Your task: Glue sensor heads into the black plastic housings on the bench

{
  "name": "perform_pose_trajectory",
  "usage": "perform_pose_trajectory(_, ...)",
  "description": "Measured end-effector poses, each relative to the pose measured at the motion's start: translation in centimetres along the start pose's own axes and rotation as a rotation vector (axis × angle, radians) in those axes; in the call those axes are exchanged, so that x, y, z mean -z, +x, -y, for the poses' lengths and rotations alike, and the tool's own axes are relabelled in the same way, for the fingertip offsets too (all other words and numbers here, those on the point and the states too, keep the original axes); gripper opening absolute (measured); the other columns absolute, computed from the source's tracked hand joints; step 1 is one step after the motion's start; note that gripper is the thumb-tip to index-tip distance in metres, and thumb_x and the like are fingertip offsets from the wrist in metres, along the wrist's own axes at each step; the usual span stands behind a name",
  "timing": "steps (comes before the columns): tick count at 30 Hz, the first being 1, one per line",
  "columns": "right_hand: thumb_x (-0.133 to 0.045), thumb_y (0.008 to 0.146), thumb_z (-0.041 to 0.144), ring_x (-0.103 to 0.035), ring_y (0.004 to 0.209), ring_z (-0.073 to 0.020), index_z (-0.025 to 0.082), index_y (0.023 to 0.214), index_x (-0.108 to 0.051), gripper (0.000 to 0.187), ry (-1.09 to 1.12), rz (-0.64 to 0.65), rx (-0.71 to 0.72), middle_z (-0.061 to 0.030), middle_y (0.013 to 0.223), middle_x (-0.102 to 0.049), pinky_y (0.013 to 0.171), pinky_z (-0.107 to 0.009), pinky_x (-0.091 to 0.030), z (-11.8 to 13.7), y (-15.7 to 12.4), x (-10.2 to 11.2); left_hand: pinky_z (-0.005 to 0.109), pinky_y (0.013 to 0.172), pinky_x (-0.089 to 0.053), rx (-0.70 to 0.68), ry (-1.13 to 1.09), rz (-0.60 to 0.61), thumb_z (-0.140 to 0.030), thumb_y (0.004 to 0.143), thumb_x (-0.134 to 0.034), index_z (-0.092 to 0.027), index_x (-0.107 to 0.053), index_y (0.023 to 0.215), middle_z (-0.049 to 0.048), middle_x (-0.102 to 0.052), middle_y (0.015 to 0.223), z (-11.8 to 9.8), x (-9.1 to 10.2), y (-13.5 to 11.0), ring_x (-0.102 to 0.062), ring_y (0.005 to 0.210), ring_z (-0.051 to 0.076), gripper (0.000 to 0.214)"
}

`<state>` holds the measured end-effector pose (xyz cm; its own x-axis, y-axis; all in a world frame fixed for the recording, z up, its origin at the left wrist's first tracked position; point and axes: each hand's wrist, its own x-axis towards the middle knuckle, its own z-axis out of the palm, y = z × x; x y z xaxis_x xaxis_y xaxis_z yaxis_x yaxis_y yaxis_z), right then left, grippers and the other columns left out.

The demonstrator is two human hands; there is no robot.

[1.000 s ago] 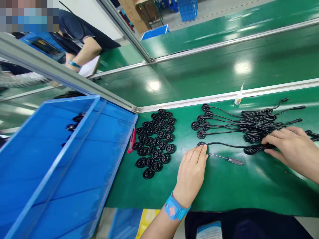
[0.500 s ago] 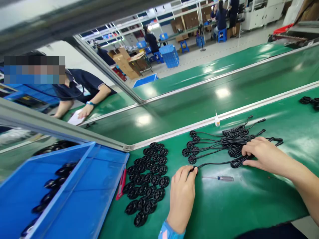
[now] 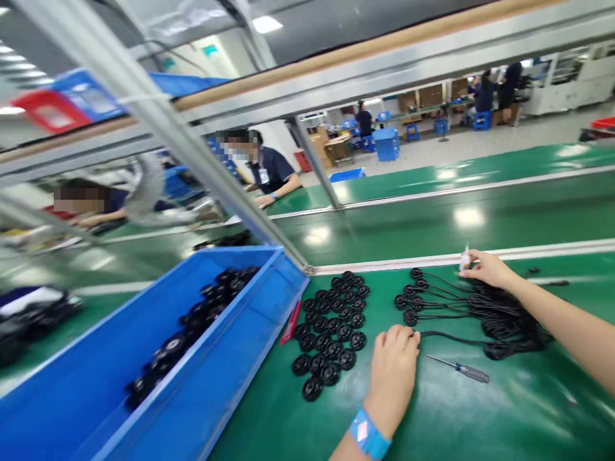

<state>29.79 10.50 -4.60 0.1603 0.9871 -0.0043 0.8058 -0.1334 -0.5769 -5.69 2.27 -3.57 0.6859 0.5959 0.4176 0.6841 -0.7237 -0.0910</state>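
My left hand (image 3: 394, 371) rests palm down on the green bench, its fingers curled over the round black end of the nearest cable. My right hand (image 3: 485, 267) reaches to the far edge and closes round a small white glue bottle (image 3: 464, 258). Between the hands lies a bundle of black cables (image 3: 500, 317) with round black heads (image 3: 408, 301) fanned to the left. A group of loose black round parts (image 3: 334, 330) lies left of my left hand. A small screwdriver (image 3: 464, 369) lies just right of that hand.
A blue bin (image 3: 144, 371) holding several black round parts stands at the left. A red-handled tool (image 3: 291, 322) lies beside it. A slanted metal frame post (image 3: 192, 153) crosses above. Other people work at benches behind the conveyor.
My right hand left the cable bundle and reached back to the glue bottle. My left hand stayed on the nearest cable's round end. The camera tilted up.
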Motion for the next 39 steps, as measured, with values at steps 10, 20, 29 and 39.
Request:
perform_pose_trajectory(10, -0.061, 0.099, 0.042, -0.066, 0.105, -0.0203, 0.019, 0.124, -0.062, 0.034, -0.168, 0.135, 0.334, -0.0089, 0.124, -0.065, 0.092, -0.042, -0.058, 12.2, 5.7, -4.0, 0.037, 0.064, -0.034, -0.125, 0.049, -0.032, -0.018, 0.088, -0.069, -0.012, -0.067, 0.068, 0.0075, -0.062, 0.064, -2.7, -0.3, 2.3, -0.053, 0.068, 0.022, 0.021)
perform_pose_trajectory(20, -0.062, 0.099, 0.042, -0.064, 0.11, -0.0221, 0.019, 0.126, -0.061, 0.036, -0.251, 0.252, 0.595, -0.0097, 0.129, -0.063, 0.095, -0.045, -0.057, 33.0, 12.5, -18.3, 0.032, 0.057, -0.015, -0.178, -0.072, -0.117, -0.032, 0.089, -0.069, -0.019, -0.055, 0.058, 0.0002, -0.045, 0.057, -2.1, -3.7, 2.8, -0.041, 0.062, 0.018, 0.036)
perform_pose_trajectory(29, -0.063, 0.098, 0.041, -0.064, 0.113, -0.0232, 0.018, 0.129, -0.06, 0.038, -0.22, 0.234, 0.615, -0.0101, 0.13, -0.062, 0.096, -0.046, -0.056, 34.8, 12.2, -21.2, 0.033, 0.054, -0.01, -0.221, 0.061, -0.059, -0.037, 0.09, -0.068, -0.023, -0.057, 0.058, -0.0023, -0.034, 0.052, -1.6, -6.1, 3.0, -0.021, 0.051, 0.018, 0.036)
perform_pose_trajectory(39, -0.064, 0.089, 0.062, -0.055, 0.131, -0.0317, 0.031, 0.148, -0.043, 0.07, 0.116, 0.039, 0.534, -0.0116, 0.145, -0.057, 0.113, -0.055, -0.043, 15.7, -1.2, -2.8, 0.039, 0.077, -0.045, -0.134, 0.084, -0.069, -0.018, 0.088, -0.065, -0.013, -0.068, 0.078, 0.0072, -0.062, 0.07, -0.7, -0.9, 0.7, -0.056, 0.07, 0.022, 0.012)
